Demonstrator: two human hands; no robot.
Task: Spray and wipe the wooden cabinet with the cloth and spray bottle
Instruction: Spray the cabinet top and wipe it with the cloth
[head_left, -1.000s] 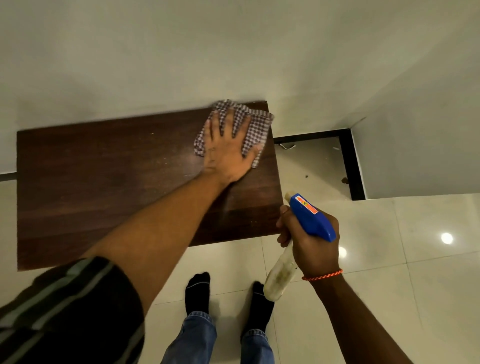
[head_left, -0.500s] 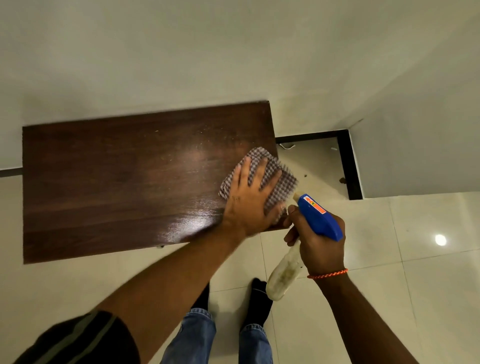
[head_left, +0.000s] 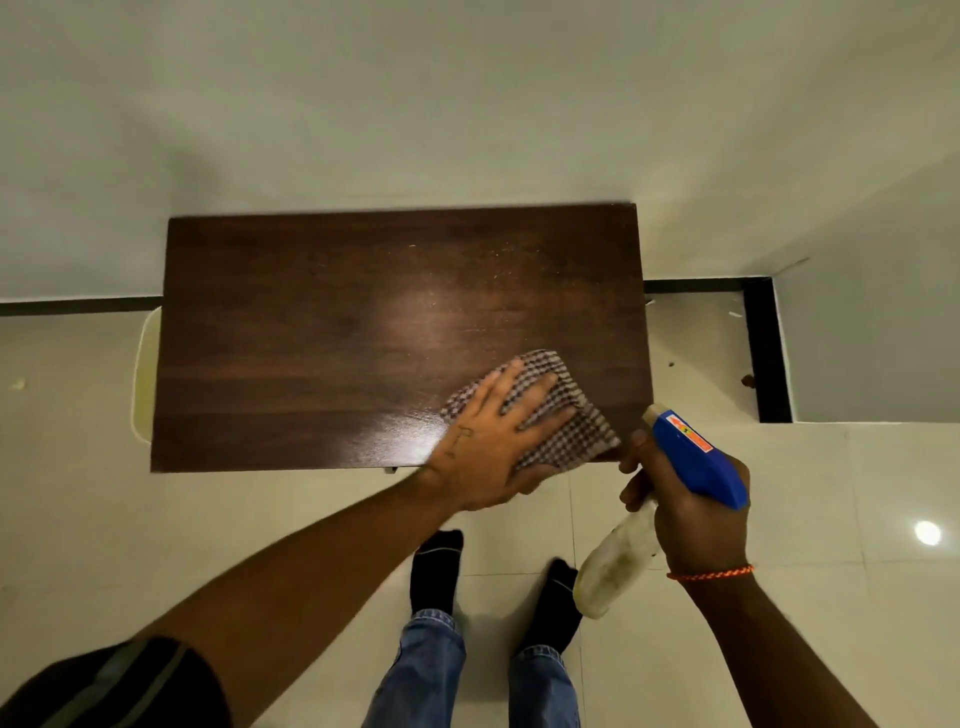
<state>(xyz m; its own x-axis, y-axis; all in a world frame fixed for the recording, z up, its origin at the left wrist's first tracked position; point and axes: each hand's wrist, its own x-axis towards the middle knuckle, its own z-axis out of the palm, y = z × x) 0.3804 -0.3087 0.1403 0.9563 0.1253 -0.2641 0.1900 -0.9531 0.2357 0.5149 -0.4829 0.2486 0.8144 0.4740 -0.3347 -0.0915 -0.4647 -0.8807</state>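
The dark wooden cabinet top (head_left: 311, 338) stands against the wall, seen from above. A checked cloth (head_left: 566, 431) lies at its front right corner. My left hand (head_left: 493, 441) presses flat on the cloth with straight, spread fingers, and the thumb reaches below the front edge. Just right of the cabinet corner, my right hand (head_left: 685, 514) grips a spray bottle (head_left: 696, 457) with a blue trigger head and a cloudy clear body that hangs down over the floor. Small specks dot the wood near the back right.
Pale glossy floor tiles (head_left: 779, 623) surround the cabinet, with my socked feet (head_left: 436, 566) right in front of it. A black skirting strip (head_left: 758, 353) lines a wall recess at the right. A pale object (head_left: 143, 384) sticks out at the cabinet's left side.
My left hand drew the cloth from the back right corner to the front right corner of the top. The right hand with the bottle stayed beside the corner.
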